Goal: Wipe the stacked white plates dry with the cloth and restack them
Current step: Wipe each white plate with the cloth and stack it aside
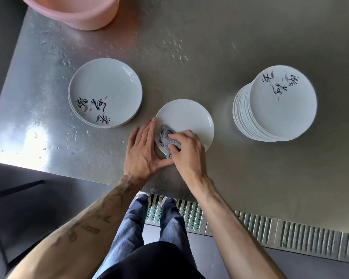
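A single white plate [186, 119] lies on the steel counter [230, 47] near its front edge. The right grip [186, 147] clutches a grey cloth [167, 137] against it, and the left grip [143, 150], fingers straight, rests against its rim. A low stack [105, 91] sits left, a tall stack [276, 105] right.

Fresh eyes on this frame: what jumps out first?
At centre, the right hand grips a grey cloth on a white plate while the left hand rests flat against its rim. A tall stack of plates stands to the right, a short stack to the left, and a pink tub at the top edge.
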